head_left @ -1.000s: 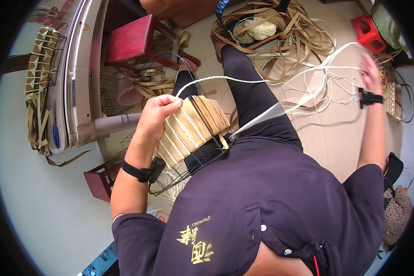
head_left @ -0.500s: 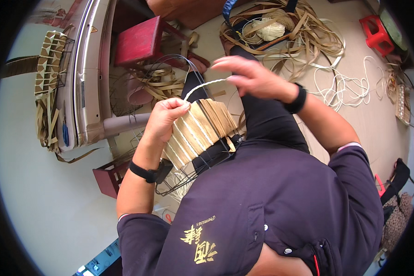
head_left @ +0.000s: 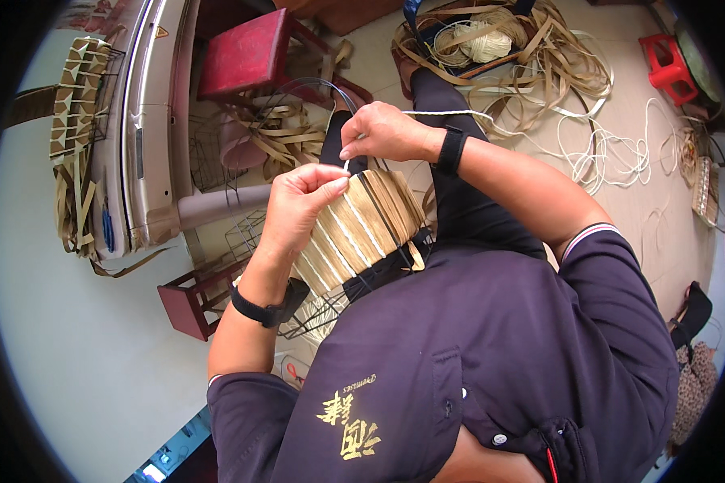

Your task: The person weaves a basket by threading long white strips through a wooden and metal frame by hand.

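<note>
On my lap rests a wire-framed basket (head_left: 342, 249) whose side is covered with flat tan strips, crossed by several rows of white twisted cord. My left hand (head_left: 302, 205) is closed at the upper edge of this side, thumb and finger pinching the white cord (head_left: 347, 166). Just above and to the right, my right hand (head_left: 387, 133) is closed on the same cord, fingertips close to the left hand's. From the right hand the cord trails rightward over my thigh toward the floor. Thin dark wire hoops arch up behind the hands.
A red stool (head_left: 246, 56) stands at the far left, above tan strips (head_left: 286, 145). At the far side lie a ball of cord (head_left: 487, 44) and heaped strips. Loose white cord (head_left: 620, 157) coils on the floor at right. A smaller dark-red stool (head_left: 187, 310) stands left.
My right hand has swung left and down to beside my left hand, closing on the cord. The raised arc of cord between the hands is now a short length.
</note>
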Demonstrator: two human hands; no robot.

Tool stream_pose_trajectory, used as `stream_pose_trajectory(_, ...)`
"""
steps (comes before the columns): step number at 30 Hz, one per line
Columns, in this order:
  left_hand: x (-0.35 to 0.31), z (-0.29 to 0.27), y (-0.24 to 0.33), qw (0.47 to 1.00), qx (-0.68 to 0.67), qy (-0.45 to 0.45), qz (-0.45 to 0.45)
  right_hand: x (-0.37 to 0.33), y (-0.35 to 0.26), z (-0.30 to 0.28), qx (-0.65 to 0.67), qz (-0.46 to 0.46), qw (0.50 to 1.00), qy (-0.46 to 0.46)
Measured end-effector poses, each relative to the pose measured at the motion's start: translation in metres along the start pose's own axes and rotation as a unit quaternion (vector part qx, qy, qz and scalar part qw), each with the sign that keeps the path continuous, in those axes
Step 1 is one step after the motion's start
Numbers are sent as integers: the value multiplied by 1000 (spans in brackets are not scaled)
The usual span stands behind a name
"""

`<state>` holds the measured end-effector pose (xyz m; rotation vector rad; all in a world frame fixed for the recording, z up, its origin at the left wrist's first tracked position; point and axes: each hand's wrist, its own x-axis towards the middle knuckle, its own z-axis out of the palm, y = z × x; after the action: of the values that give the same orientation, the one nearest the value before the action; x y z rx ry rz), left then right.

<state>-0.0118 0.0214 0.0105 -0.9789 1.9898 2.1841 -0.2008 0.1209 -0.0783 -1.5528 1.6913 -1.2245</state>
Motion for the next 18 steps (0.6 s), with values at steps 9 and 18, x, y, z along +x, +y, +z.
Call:
stream_pose_trajectory(9, -2, -2, 2, 986, 159, 14, 56, -56, -10, -6, -36, -49, 973, 222)
stream_pose_trajectory(18, 10, -59, 90, 968, -88, 25, 233, -179, -96, -50, 179, 0, 976, 121)
